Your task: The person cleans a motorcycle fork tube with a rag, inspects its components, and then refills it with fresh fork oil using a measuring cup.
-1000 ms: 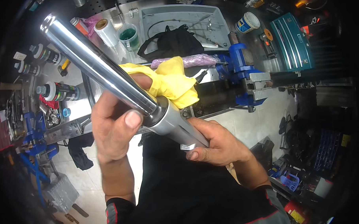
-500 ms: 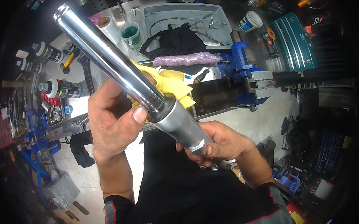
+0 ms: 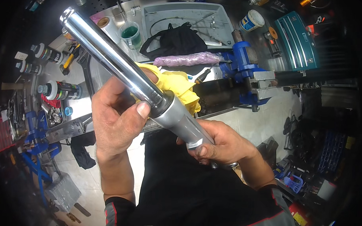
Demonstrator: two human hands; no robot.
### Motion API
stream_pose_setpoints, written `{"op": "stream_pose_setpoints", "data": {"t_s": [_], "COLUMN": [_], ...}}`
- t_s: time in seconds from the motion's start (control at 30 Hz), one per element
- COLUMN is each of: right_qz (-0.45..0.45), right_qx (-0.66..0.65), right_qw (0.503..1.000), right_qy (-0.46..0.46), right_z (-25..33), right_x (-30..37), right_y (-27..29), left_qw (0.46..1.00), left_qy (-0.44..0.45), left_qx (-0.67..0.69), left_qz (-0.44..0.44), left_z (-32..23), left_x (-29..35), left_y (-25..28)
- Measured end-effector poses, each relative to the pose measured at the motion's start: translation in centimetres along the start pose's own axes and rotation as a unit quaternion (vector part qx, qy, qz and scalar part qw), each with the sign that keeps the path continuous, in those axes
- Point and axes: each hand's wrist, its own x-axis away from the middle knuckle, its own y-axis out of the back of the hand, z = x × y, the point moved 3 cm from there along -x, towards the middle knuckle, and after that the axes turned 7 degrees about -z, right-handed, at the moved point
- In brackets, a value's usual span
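Observation:
A motorcycle fork leg (image 3: 115, 63) slants across the middle, its polished chrome tube pointing to the upper left. Around its lower part, my right hand (image 3: 230, 143) is closed on the silver outer casing, near the flat-sided lug. My left hand (image 3: 119, 125) is closed about the chrome tube just above the dark collar, with its thumb against the near side. Its other fingers pass behind the tube, partly hidden, where a yellow cloth (image 3: 176, 85) is bunched between hand and fork. The cloth spills out to the right of the tube.
Beyond lies a metal workbench with a grey tray (image 3: 221, 16), black cloth (image 3: 178, 39), bubble-wrapped roll (image 3: 187, 59), green-liquid jug (image 3: 130, 35) and blue vise (image 3: 245, 63). Bottles (image 3: 62, 90) and a yellow-handled hammer (image 3: 69, 61) are left; a teal toolbox (image 3: 296, 41) stands right.
The fork leg's upper end has shifted slightly right and down, and its lower end slightly up. The yellow cloth's right edge now hangs further out. Both hands keep their hold.

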Motion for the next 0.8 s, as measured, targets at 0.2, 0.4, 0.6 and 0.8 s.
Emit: {"op": "stream_pose_setpoints", "data": {"t_s": [0.2, 0.4, 0.6, 0.8], "right_qz": [-0.070, -0.117, -0.137, -0.163], "right_qx": [0.153, 0.255, 0.283, 0.309], "right_qw": [0.984, 0.952, 0.941, 0.924], "right_qy": [0.060, 0.121, 0.125, 0.159], "right_z": [0.3, 0.8, 0.8, -0.3], "right_x": [0.2, 0.1, -0.1, -0.1], "right_y": [0.0, -0.5, -0.5, -0.5], "left_qw": [1.000, 1.000, 0.999, 0.999], "left_qy": [0.006, 0.010, 0.019, 0.020], "left_qx": [-0.015, -0.019, -0.027, -0.030], "left_qz": [-0.004, -0.006, -0.006, -0.011], "left_z": [0.2, 0.4, 0.6, 0.5], "left_x": [0.0, 0.0, 0.4, 0.7], "left_y": [0.0, 0.2, 0.6, 0.4]}}
